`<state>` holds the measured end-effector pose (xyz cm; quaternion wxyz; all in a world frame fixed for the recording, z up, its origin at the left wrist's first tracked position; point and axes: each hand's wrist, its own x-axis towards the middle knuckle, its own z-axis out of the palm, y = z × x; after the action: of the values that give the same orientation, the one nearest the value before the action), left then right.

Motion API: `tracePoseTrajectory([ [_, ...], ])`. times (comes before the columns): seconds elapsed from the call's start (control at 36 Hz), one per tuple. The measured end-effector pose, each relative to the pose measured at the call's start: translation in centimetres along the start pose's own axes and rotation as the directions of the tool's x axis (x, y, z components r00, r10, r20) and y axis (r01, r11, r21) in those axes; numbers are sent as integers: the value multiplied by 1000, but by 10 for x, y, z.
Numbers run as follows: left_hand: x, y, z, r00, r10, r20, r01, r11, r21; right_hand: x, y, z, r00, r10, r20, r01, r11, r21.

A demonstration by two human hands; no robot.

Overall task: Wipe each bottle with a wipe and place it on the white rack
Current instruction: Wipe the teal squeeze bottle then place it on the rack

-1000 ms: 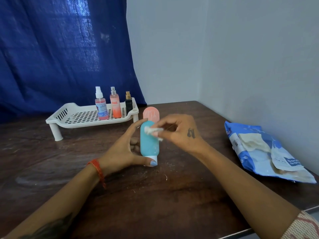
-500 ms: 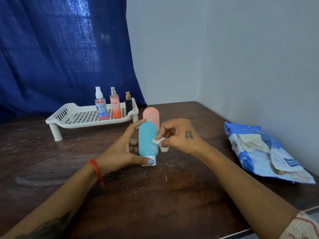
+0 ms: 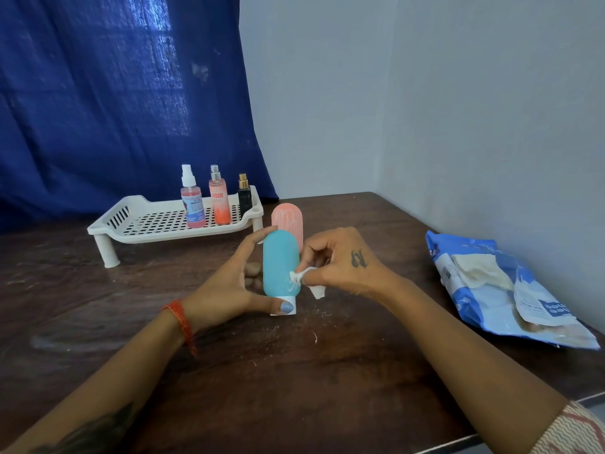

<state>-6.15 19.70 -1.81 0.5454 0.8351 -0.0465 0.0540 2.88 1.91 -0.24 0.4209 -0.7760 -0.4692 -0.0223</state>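
A teal squeeze bottle (image 3: 279,262) stands on its white cap at the table's middle. My left hand (image 3: 229,286) grips it, thumb on the cap and forefinger on the top. My right hand (image 3: 340,265) pinches a small white wipe (image 3: 299,276) against the bottle's lower right side. A pink squeeze bottle (image 3: 288,221) stands right behind. The white rack (image 3: 137,224) at the back left holds three bottles: a pink spray bottle (image 3: 193,204), an orange spray bottle (image 3: 220,201) and a small dark bottle (image 3: 244,194).
A blue wipes pack (image 3: 484,290), open, lies at the right by the wall. The table's front edge runs at the lower right. White crumbs dot the dark wood in front of the bottle. A blue curtain hangs behind the rack.
My right hand has drawn the wipe down the teal bottle, from near its top to its lower right side. The left hand keeps its hold.
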Motion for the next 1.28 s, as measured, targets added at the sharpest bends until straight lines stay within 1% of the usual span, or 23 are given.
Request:
tracePoseTrajectory([
  [0.06, -1, 1, 0, 1000, 0, -1, 0, 1000, -8, 0, 2, 1, 1000, 8, -19, -8, 1000, -8],
  [0.11, -1, 1, 1, 1000, -1, -8, 1, 1000, -14, 1, 3, 3, 998, 4, -69, -5, 1000, -8],
  [0.17, 0, 0, 1, 1000, -4, -11, 4, 1000, -13, 2, 5, 4, 992, -16, -128, 14, 1000, -11],
  [0.22, 0, -1, 0, 1000, -6, -10, 6, 1000, -12, 2, 4, 4, 987, -37, -154, 35, 999, -14],
  [0.31, 0, -1, 0, 1000, -7, -12, 7, 1000, -14, 1, 1, 2, 994, -50, -94, 51, 999, 10],
  [0.39, 0, 0, 0, 1000, -4, -10, 4, 1000, -11, 0, -1, 0, 1000, -15, 5, 15, 1000, 20],
  [0.44, 0, -1, 0, 1000, -4, -9, 4, 1000, 2, 0, 0, 0, 999, 2, 32, -2, 1000, 3],
  [0.5, 1, -1, -1, 1000, -8, -11, 9, 1000, 1, 1, 2, 0, 1000, 14, 19, -14, 1000, -18],
  [0.61, 0, -2, -2, 1000, -7, -9, 7, 1000, -8, 1, 4, 2, 996, 3, -93, -6, 1000, -31],
  [0.67, -1, -2, -1, 1000, -4, -14, 5, 1000, 2, 1, 3, 2, 993, -14, -117, 12, 1000, -16],
  [0.72, -2, 0, 0, 1000, -5, -19, 5, 1000, 7, 1, 0, 1, 995, -17, -96, 18, 1000, 7],
  [0.78, -1, 1, 1, 1000, -9, -17, 9, 1000, 5, 0, -2, 0, 999, -5, -44, 5, 1000, 19],
  [0.86, -1, 2, 1, 1000, -17, -17, 18, 1000, 14, -1, -4, 1, 999, 16, 29, -16, 1000, 11],
  [0.92, -1, 3, 1, 1000, -18, -18, 18, 1000, 13, -1, -3, 1, 998, 32, 47, -32, 999, 9],
  [1.0, -1, 3, 1, 1000, -19, -19, 19, 1000, 14, -1, 0, 2, 999, 40, 28, -39, 999, -19],
  [1.14, -2, 2, 1, 1000, -23, -19, 23, 1000, 11, 0, 1, 3, 997, 10, -75, -12, 1000, -23],
  [1.19, -2, 2, 1, 1000, -26, -17, 27, 1000, 13, 0, 0, 2, 998, 0, -68, 0, 1000, 4],
  [1.28, -1, 2, 1, 999, -28, -20, 28, 999, 23, -1, -4, 0, 1000, 8, 8, -8, 999, 44],
])
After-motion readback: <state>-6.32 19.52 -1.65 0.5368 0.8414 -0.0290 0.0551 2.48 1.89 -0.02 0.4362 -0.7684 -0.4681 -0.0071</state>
